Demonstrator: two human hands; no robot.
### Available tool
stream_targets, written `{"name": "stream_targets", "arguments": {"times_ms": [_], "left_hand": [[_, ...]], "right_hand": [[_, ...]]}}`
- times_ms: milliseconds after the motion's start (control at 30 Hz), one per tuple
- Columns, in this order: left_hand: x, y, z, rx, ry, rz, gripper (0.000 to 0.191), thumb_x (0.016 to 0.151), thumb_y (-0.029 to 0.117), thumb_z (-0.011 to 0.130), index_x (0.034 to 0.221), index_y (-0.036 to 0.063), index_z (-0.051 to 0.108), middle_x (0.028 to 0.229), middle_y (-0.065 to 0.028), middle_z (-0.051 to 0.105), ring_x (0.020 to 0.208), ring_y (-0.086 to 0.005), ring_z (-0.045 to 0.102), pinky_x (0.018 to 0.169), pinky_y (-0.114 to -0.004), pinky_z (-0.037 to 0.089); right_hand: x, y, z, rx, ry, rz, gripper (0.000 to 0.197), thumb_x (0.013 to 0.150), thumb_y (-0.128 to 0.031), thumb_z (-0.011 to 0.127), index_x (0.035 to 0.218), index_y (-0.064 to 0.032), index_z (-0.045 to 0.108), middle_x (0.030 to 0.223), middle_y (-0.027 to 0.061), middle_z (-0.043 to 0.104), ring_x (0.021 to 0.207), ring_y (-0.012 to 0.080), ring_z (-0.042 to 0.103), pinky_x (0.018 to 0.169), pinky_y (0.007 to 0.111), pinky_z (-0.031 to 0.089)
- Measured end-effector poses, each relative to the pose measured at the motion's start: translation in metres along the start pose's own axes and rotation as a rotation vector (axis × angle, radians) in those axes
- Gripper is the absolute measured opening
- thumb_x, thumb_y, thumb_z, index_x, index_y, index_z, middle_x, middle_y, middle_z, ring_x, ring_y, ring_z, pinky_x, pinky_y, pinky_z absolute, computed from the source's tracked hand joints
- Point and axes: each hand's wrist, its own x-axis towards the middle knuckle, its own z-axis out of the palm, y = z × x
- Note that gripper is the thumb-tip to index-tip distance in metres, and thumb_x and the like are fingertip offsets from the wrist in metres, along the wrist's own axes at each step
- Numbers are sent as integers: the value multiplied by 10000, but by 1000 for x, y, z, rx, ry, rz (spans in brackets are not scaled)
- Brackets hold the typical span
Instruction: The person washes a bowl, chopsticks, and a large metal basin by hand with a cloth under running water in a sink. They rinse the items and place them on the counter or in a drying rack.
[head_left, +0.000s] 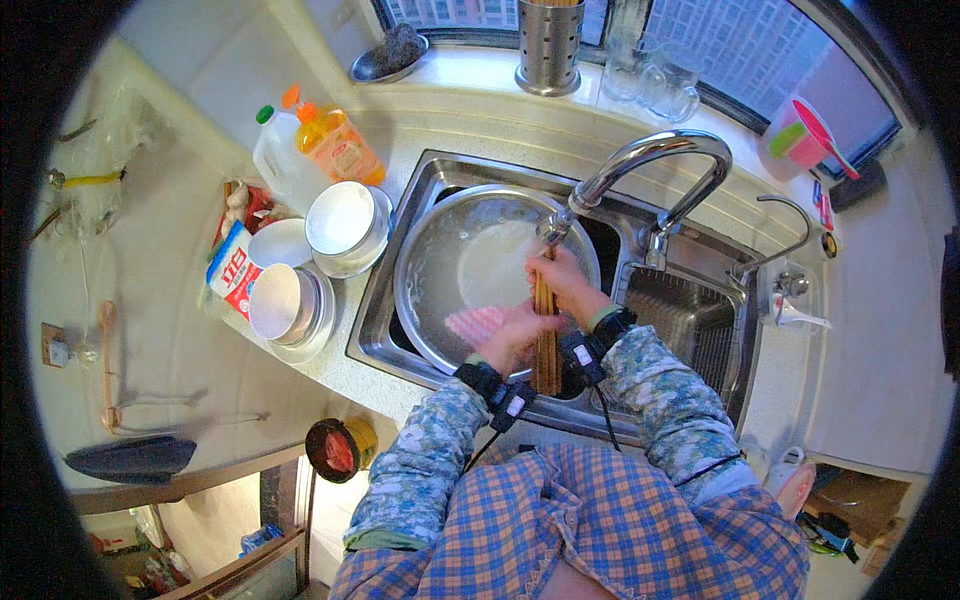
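Note:
A bundle of wooden chopsticks (548, 360) is gripped near its upper end by my right hand (564, 277), just below the faucet's spout. Lower down, my left hand (517, 334) lies against the same bundle and is slightly blurred; whether its fingers close around the sticks I cannot tell. A pink and white checked cloth (477, 323) shows beside the left fingers. Both hands are over a large round metal basin (420, 247) with cloudy water in it, set in the left bowl of the steel sink (375, 330). The chrome faucet (660, 142) arches above.
Stacked white bowls (341, 217) and more bowls (283, 304) stand on the left counter, near an orange soap bottle (341, 146) and a white jug (281, 161). A wire rack (675, 300) sits in the right sink bowl. On the windowsill are a perforated utensil holder (549, 49) and glass mugs (667, 86).

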Motion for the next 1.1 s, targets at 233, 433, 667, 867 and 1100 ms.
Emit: {"name": "stream_targets", "arguments": {"times_ms": [233,433,667,867,1100], "left_hand": [[37,35,-26,-761,10,-78,436,832,484,353,934,85,497,810,-59,533,706,-152,515,635,-283,434],[62,37,-25,-915,96,-24,531,808,571,295,922,95,502,811,-50,527,739,-162,495,645,-289,419],[53,45,-23,-943,104,37,492,801,565,335,920,116,495,834,-29,513,757,-151,467,697,-300,399],[34,58,-13,-976,79,43,524,809,565,304,956,93,481,853,-53,513,776,-173,485,708,-297,410],[53,42,-22,-1034,87,99,570,797,581,306,961,63,478,873,-59,516,775,-174,487,708,-306,411]], "right_hand": [[12,10,6,139,-132,6,169,778,-128,514,916,-31,510,772,86,553,637,169,538,548,289,453],[-4,-2,33,157,-31,-201,374,830,-326,465,1057,-30,490,940,67,548,832,147,502,732,275,397],[-6,-3,34,-116,-14,-390,461,860,-381,359,1114,-6,443,1042,109,525,965,188,471,834,296,353],[-2,-15,41,11,-25,-101,501,859,-413,330,1111,6,437,1095,145,490,1022,237,453,864,313,328],[1,-4,39,-101,39,-261,482,838,-422,373,1019,7,498,1011,159,534,965,238,489,808,311,361]]}}
